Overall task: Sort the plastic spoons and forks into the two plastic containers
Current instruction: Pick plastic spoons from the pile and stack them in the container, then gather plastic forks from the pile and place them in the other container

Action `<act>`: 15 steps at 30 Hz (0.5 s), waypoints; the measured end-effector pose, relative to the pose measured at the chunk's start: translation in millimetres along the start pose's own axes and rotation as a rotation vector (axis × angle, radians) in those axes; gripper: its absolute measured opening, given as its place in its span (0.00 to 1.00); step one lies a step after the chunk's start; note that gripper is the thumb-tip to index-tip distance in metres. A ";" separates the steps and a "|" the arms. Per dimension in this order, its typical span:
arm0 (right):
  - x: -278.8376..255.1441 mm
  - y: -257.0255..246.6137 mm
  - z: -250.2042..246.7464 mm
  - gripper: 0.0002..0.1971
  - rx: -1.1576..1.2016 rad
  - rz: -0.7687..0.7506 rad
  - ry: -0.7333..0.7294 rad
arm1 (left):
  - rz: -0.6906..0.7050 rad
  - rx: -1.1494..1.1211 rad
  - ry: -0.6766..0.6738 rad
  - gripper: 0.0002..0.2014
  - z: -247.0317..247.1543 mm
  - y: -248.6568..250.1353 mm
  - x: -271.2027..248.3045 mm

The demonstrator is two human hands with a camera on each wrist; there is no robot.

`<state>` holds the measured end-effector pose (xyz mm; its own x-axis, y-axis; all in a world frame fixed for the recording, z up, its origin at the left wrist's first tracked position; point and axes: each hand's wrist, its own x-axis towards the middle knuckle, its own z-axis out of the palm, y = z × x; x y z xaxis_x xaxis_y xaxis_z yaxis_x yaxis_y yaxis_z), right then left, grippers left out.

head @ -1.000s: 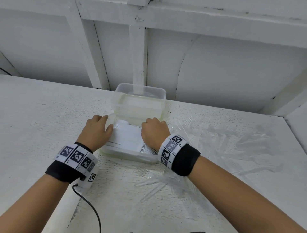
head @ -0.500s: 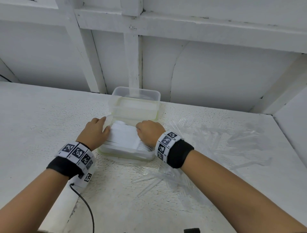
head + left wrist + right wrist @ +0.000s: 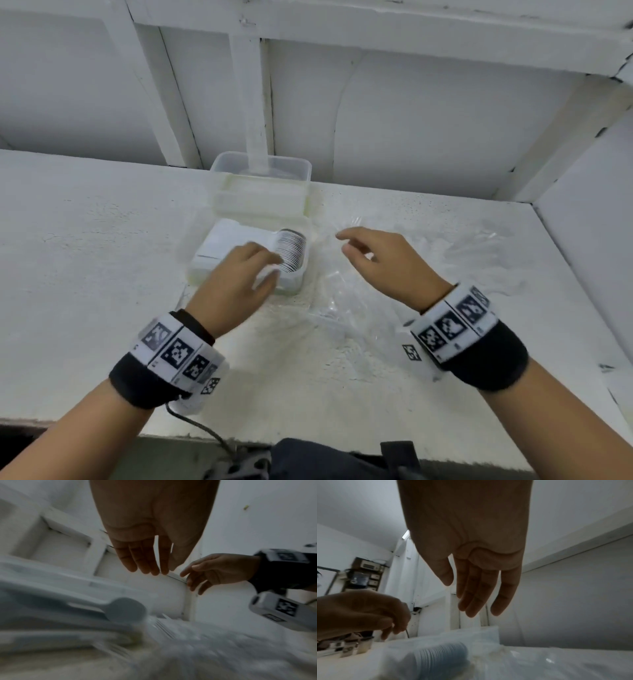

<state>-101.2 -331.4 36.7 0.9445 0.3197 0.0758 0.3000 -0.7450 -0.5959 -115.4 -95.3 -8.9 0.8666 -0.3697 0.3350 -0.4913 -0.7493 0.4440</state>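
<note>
A clear near container [image 3: 294, 285] holds a row of stacked white spoons [image 3: 292, 249], which also show in the wrist views [image 3: 125, 609] [image 3: 440, 657]. Behind it a second clear container [image 3: 261, 174] stands by the wall. Clear plastic forks [image 3: 428, 246] lie scattered on the table to the right. My left hand [image 3: 270, 265] hovers over the near container's front, fingers relaxed and holding nothing [image 3: 154, 569]. My right hand [image 3: 342, 244] hangs above the forks just right of the container, fingers straight and empty [image 3: 471, 601].
The white table [image 3: 85, 257] meets a white panelled wall [image 3: 428, 130] at the back and a side wall at the right. More clear forks [image 3: 335, 308] lie in front of the near container. A black cable [image 3: 202, 428] hangs off the table's front edge.
Both hands have lifted off the near container's sides. The right hand moved right over the forks; the left hand shifted right over the container, uncovering the spoon stack.
</note>
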 end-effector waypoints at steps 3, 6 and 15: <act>-38.6 25.9 2.7 0.14 -0.032 0.122 -0.048 | 0.183 -0.015 -0.228 0.14 34.8 23.2 -13.2; -70.1 43.5 10.2 0.14 -0.008 0.238 -0.080 | 0.265 0.114 -0.332 0.11 64.4 31.9 -20.5; -101.9 52.8 18.8 0.13 0.033 0.327 -0.064 | 0.036 0.263 -0.542 0.14 68.6 44.1 -4.1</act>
<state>-184.1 -392.3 -17.5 0.9793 0.1037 -0.1741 -0.0236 -0.7950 -0.6062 -134.6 -164.5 -47.7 0.8044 -0.5732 -0.1562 -0.5432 -0.8161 0.1970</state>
